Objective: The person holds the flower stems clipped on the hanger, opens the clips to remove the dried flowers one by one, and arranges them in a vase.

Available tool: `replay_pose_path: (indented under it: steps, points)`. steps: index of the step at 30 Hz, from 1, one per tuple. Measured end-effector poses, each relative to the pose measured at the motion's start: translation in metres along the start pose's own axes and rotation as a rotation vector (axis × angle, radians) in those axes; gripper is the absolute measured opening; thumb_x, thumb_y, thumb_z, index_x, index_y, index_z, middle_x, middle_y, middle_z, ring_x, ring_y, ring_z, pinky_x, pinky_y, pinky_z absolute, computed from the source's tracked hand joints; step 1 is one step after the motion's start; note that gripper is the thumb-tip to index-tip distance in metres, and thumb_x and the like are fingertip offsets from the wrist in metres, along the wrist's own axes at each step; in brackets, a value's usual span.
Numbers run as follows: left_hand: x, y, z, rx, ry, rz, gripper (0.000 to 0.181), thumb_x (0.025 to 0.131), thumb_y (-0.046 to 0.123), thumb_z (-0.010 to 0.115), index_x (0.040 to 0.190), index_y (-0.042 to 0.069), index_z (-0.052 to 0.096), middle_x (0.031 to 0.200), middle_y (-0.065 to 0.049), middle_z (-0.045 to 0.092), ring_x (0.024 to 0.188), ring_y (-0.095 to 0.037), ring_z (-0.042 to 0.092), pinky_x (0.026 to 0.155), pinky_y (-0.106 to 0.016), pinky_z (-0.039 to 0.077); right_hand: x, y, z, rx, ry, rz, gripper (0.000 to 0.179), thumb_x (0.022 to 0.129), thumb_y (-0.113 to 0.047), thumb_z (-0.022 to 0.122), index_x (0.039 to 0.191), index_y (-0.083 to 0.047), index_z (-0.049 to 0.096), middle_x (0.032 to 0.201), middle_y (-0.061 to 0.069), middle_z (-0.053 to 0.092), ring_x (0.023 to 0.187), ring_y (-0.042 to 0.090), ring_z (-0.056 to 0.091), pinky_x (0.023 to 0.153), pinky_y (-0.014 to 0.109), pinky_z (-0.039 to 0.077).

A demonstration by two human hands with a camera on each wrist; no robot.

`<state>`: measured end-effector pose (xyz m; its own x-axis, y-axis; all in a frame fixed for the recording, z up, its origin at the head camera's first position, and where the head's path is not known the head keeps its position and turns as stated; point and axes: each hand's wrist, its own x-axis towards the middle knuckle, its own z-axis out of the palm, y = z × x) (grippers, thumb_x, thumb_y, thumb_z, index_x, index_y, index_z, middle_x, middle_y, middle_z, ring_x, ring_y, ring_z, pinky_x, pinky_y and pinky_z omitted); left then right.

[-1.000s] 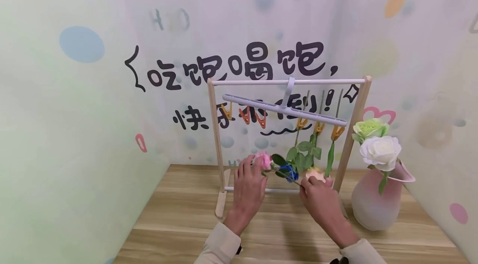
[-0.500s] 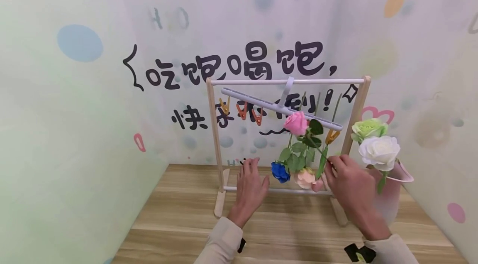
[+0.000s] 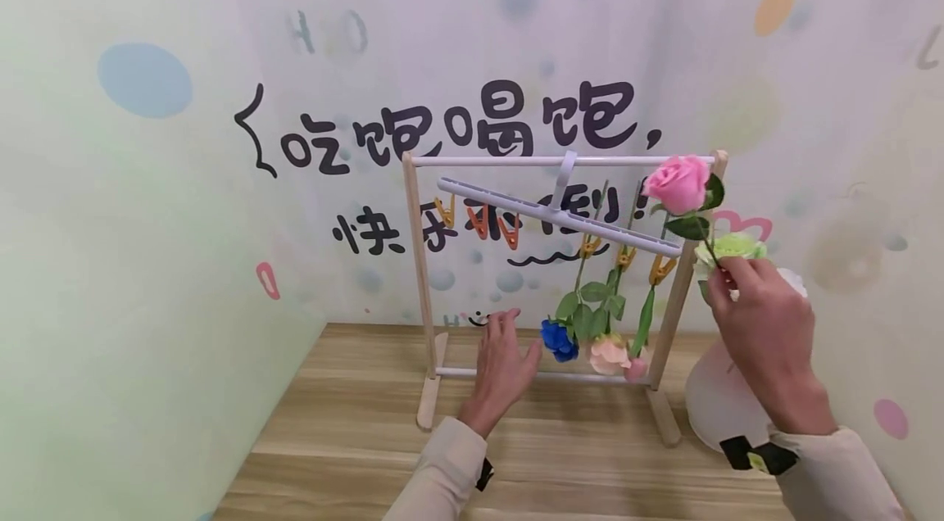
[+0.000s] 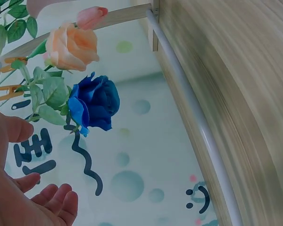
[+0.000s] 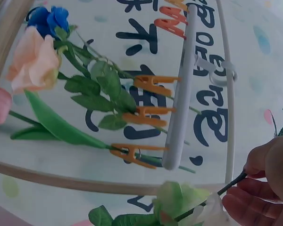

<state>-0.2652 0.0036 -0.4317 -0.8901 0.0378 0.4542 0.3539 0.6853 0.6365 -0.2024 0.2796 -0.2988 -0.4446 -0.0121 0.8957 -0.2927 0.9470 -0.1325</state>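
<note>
My right hand pinches the stem of a pink rose, bloom upward, in front of the rack's right post. Fingertips and thumb grip the dark stem in the right wrist view. With fingers spread and nothing in them, my left hand is beside a blue rose, apart from it. That rose, a peach rose and a pink tulip hang bloom-down from yellow-orange clips on a tilted lilac hanger.
The hanger hooks over the top bar of a wooden rack. More clips hang at its left end. Behind my right hand stands a vase, partly hidden, with a green rose and a white one. The wood tabletop lies below.
The pink rose has moved up and right with my right hand, from near my left hand towards the vase. My left hand has let go of the rose and stays near the same place.
</note>
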Motion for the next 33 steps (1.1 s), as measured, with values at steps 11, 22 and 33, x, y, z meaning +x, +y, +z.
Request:
replay_pose_path:
  steps: [11,22,33]
  points:
    - [0.013,0.014,0.01,-0.065,-0.07,-0.018,0.054,0.095,0.031,0.062,0.141,0.009,0.046,0.137,-0.012,0.046,0.122,-0.028,0.049,0.095,-0.047,0.045,0.023,0.013,-0.02,0.025,0.062,0.08,0.022,0.093,-0.006,0.058,0.101,0.012,0.068,0.085,0.03,0.065,0.074,0.046,0.062,0.055,0.054,0.04]
    - [0.03,0.028,0.023,-0.134,-0.145,-0.046,0.057,0.096,0.033,0.059,0.146,0.013,0.042,0.145,-0.009,0.046,0.132,-0.027,0.045,0.105,-0.05,0.038,0.023,0.031,-0.021,-0.044,-0.072,0.172,0.024,0.088,-0.009,0.057,0.087,0.013,0.067,0.073,0.029,0.062,0.057,0.04,0.055,0.046,0.04,0.034]
    - [0.043,0.037,0.035,-0.183,-0.135,-0.058,0.055,0.096,0.034,0.059,0.144,0.013,0.043,0.143,-0.01,0.05,0.131,-0.029,0.047,0.102,-0.05,0.037,0.011,0.05,-0.024,-0.231,-0.306,0.213,0.032,0.092,-0.02,0.05,0.07,-0.001,0.063,0.045,0.005,0.041,0.043,0.028,0.038,0.037,0.042,0.027]
